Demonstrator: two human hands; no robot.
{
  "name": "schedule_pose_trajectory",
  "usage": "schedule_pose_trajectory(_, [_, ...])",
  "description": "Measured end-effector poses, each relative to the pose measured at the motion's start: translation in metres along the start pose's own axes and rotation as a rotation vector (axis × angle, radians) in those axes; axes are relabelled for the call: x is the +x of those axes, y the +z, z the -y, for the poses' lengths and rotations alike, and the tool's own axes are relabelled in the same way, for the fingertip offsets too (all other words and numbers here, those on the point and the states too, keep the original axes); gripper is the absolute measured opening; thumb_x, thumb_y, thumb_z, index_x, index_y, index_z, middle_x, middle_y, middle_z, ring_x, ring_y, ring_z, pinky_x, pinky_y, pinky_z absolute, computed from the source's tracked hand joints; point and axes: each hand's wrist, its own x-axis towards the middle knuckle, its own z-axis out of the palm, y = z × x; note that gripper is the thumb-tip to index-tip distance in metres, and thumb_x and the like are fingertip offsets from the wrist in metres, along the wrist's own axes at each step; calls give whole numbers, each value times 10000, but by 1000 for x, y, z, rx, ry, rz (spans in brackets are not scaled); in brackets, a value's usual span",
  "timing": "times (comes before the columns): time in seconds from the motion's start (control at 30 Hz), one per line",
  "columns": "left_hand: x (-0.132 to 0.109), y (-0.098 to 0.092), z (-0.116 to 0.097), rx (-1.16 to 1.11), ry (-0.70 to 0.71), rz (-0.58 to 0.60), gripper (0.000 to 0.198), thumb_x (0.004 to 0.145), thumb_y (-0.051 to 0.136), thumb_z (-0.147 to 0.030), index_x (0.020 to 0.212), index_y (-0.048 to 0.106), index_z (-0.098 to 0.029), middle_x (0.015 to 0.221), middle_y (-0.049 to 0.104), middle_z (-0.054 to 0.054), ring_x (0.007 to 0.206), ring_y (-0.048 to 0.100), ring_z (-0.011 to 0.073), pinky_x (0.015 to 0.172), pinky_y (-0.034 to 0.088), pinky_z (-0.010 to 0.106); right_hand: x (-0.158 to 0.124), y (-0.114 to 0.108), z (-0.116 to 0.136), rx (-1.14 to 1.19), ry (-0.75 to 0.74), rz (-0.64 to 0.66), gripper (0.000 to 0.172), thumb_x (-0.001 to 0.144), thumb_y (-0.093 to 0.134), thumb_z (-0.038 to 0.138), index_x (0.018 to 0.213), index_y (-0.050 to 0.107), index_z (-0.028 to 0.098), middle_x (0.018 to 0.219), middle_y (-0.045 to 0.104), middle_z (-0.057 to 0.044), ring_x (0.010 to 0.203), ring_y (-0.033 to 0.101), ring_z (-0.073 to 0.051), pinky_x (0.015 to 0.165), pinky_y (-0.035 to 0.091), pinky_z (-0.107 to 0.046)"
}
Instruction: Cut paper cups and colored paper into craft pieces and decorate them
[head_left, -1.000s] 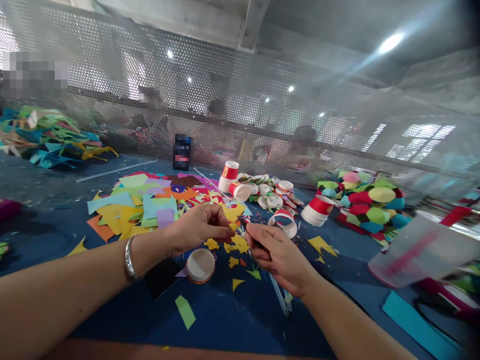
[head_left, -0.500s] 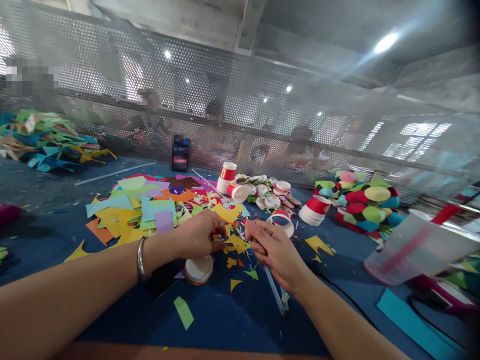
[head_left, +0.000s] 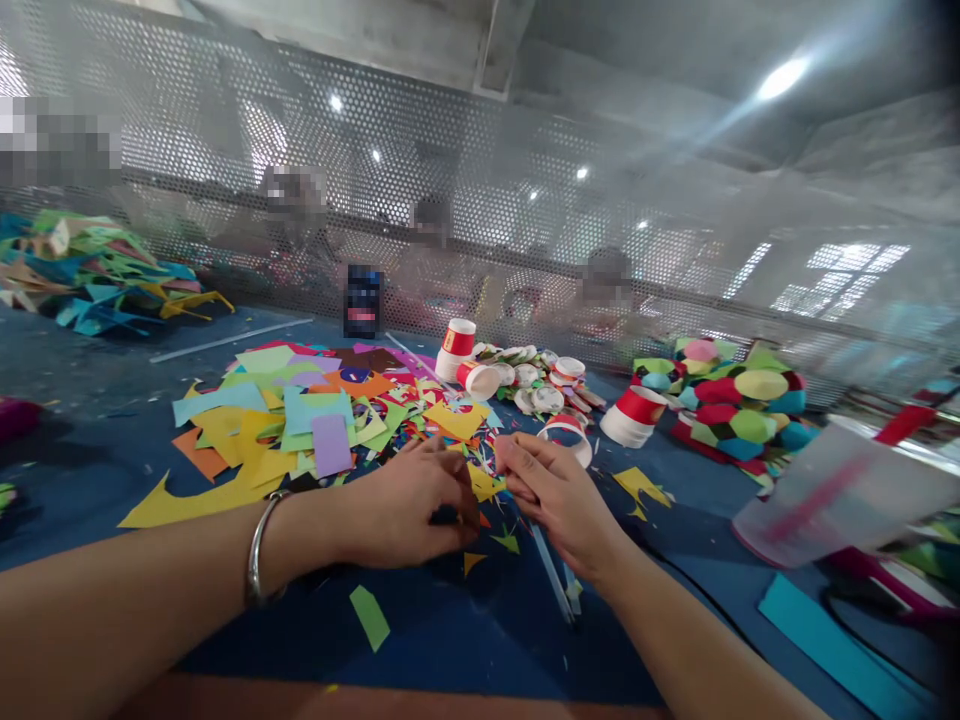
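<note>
My left hand (head_left: 420,505), a silver bangle at its wrist, is low over the paper scraps near the middle of the table. Its fingers are bent, with a dark gap between them and the thumb; nothing shows in that gap. Close by on the right, my right hand (head_left: 553,495) is closed in a pinch, and whatever it holds is hidden. Below its palm lie thin translucent sticks (head_left: 553,575). A yellow paper scrap (head_left: 485,484) lies between the hands, and a pale green piece (head_left: 370,617) lies in front of the left one. Behind the right hand is a red-and-white paper cup (head_left: 568,437).
Colored paper pieces (head_left: 319,410) spread across the left middle. Stacked cups (head_left: 634,415), white discs (head_left: 536,385) and colorful paper-covered shapes (head_left: 739,405) stand farther back. A translucent tumbler (head_left: 840,490) and a black cable (head_left: 701,600) are at right. Perforated metal (head_left: 480,180) closes the back.
My left hand has moved right and toward me, and the white round lid that showed under it is now out of sight. My right hand stays pinched in nearly the same place.
</note>
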Motion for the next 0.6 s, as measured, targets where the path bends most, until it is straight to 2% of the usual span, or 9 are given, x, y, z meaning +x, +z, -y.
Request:
schedule_pose_trajectory(0.07, [-1,1,-1,79,-40,-7,135,860,633,-309,879,756,-257,1001,686,41,1014,562,247,990,312,443,0,0,0,-10,2,-1,370,900,613,522,735,524,202,539,295,93,443,174,-71,413,95,-256])
schedule_pose_trajectory(0.17, [-1,-3,8,200,-157,-82,148,849,635,-307,886,758,-234,1009,678,66,1031,544,279,933,341,438,0,0,0,-19,6,-13,379,893,616,533,728,520,206,536,278,96,436,174,-70,412,98,-255])
schedule_pose_trajectory(0.43, [-5,-20,38,147,-205,-176,194,820,570,-211,926,731,-226,955,706,57,965,589,240,862,404,358,0,-1,1,-68,-13,-4,360,903,613,522,733,523,217,538,256,92,434,183,-79,416,110,-270])
schedule_pose_trajectory(0.5, [-6,-22,46,151,-258,-171,189,796,579,-203,911,728,-221,943,707,68,943,597,243,817,419,346,0,0,2,-93,-19,-8,366,890,623,536,738,530,215,550,259,87,453,190,-84,423,121,-269])
schedule_pose_trajectory(0.6, [-7,-22,54,103,-232,-100,203,773,579,-173,901,727,-230,942,713,61,909,606,228,782,428,327,-1,0,3,-156,-21,-14,387,874,626,565,738,540,212,559,271,80,470,203,-88,433,132,-271])
